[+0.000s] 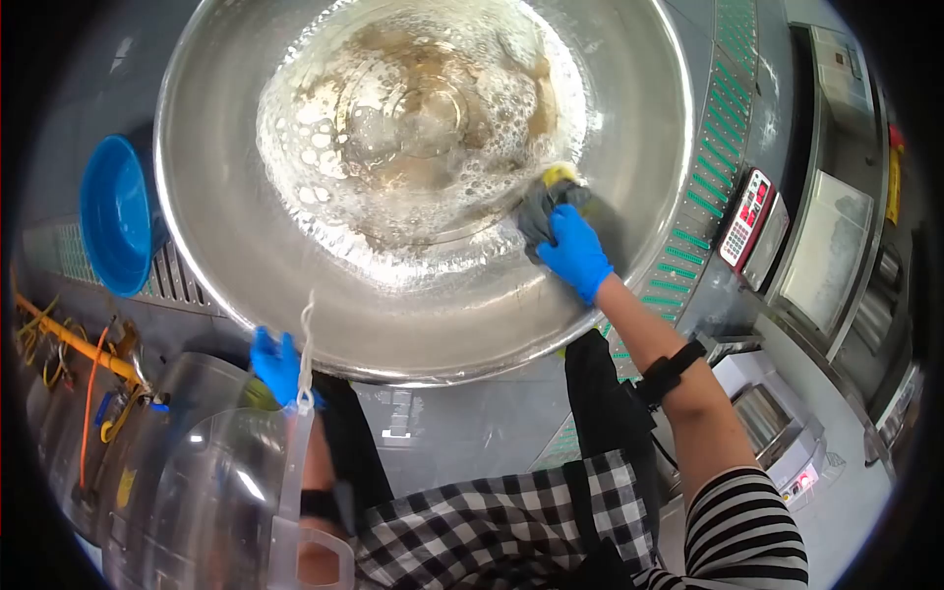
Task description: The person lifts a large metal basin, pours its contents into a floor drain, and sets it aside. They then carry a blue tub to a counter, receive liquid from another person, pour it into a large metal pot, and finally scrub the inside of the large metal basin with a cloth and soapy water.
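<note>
We look straight down into a wide steel basin [226, 226] that fills most of the view, its rim running from the upper left round to the near edge just in front of our body. Foamy, brownish water [423, 108] sits in the middle of it, with a broad ring of bare wet wall all around. Our right hand [575, 254], in a blue glove, is inside the basin on the right wall, just below the foam's edge. Its fingers are closed around a grey cloth [541, 211] and press it to the metal, with a yellow sponge [560, 174] showing at the cloth's far end. Between this hand and the right rim lies only a narrow band of steel, while to its left the whole bowl is open. Our left hand [275, 366], also gloved in blue, is at the near rim on the left, touching its outer edge. A clear plastic jug [216, 472] and a white string [307, 344] hide part of it, so we cannot tell whether its fingers grip the rim or only rest there. A blue bowl [113, 226] stands tilted just beside the basin's left edge. To the right, past a green studded strip [723, 128], a keypad with a red display [747, 216] sits near the rim but apart from it.
</note>
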Demonstrator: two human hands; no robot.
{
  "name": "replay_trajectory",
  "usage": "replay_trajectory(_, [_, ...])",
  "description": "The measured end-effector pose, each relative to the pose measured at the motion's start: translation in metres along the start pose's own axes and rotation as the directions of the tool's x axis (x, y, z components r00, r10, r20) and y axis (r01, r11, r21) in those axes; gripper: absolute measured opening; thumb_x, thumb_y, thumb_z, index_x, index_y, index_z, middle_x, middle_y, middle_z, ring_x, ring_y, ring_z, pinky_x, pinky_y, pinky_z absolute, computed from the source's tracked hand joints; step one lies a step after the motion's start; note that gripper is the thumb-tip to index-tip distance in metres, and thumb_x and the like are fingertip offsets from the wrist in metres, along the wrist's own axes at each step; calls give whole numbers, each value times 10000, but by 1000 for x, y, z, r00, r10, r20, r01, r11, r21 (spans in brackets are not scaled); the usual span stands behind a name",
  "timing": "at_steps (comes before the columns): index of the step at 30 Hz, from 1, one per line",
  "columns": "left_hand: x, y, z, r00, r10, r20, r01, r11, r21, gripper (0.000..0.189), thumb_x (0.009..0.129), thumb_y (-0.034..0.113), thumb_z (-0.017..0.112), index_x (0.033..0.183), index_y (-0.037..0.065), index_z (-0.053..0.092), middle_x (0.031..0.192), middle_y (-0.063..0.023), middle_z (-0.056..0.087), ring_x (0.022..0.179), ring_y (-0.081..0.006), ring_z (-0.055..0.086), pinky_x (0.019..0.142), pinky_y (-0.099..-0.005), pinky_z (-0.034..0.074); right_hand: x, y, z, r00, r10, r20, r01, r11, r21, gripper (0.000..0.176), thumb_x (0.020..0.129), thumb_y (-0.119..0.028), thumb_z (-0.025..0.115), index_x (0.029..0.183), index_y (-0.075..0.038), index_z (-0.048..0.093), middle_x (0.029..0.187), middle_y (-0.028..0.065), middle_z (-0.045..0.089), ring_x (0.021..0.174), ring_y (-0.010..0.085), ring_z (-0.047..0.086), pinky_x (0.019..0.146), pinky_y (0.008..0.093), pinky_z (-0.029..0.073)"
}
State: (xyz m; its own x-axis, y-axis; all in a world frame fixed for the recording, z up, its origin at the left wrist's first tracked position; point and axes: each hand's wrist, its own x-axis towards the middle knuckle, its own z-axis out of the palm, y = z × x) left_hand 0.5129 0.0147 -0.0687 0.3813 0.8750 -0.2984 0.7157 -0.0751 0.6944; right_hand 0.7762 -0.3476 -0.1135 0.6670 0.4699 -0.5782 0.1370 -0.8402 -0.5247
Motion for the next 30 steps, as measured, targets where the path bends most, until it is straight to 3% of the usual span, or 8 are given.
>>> replay_trajectory(3, [-73,56,34,934,-226,276,281,943,-179,315,773,76,536,1073,16,462,1089,-60,481,925,-137,462,781,-264,390,26,-42,28,973,-147,-178,143,989,-36,295,636,-150,608,851,20,498,957,197,446,864,347,460,755,394,397])
replay_trajectory(5, [-91,77,46,725,-503,470,607,789,-91,303,781,116,537,1072,63,474,1104,-23,478,935,-123,459,806,-272,367,34,-59,57,962,-271,-9,270,960,-73,393,648,-183,624,964,7,487,1003,188,436,895,339,463,781,396,391])
replay_trajectory(9, [-87,90,55,634,-551,542,700,707,-100,274,798,195,527,1052,102,482,1084,-22,506,922,-154,482,793,-312,375,47,-39,104,938,-275,211,265,961,76,504,659,-210,633,1096,-44,444,1072,178,418,947,330,456,813,391,382])
replay_trajectory(17, [-58,73,44,490,-562,666,845,495,-203,281,807,218,516,1050,82,476,1067,-48,513,918,-176,493,804,-331,383,161,-16,135,877,99,-471,-221,952,-211,561,633,-288,648,1119,-96,443,1117,172,425,998,331,441,810,373,384])
replay_trajectory(21, [-55,91,48,397,-613,683,900,406,-158,441,825,339,469,1170,75,389,1185,-105,406,1050,-261,416,865,-379,341,140,-70,174,974,215,64,-206,744,636,397,616,-243,650,907,-6,524,867,156,568,773,229,553,665,327,430])
replay_trajectory(26, [-52,103,73,209,-699,684,971,66,-230,481,834,462,373,1174,122,373,1099,-126,444,982,-253,461,823,-377,387,8,-170,101,978,-13,210,-138,711,689,318,686,-208,663,929,-26,566,910,59,576,842,105,519,714,265,429])
replay_trajectory(29, [-56,93,80,283,-325,902,957,43,-285,414,834,437,399,1079,104,427,917,-103,504,857,-215,514,727,-328,440,-61,-204,56,977,-121,177,20,872,488,244,683,-254,653,756,-32,579,712,121,568,626,238,565,563,304,442])
replay_trajectory(30, [-58,92,88,192,-464,865,965,-72,-253,345,841,390,418,976,75,457,788,-75,501,739,-180,529,643,-291,460,-73,-214,46,975,-115,188,11,878,479,252,676,-294,651,698,-53,583,658,139,551,595,280,557,530,336,438])
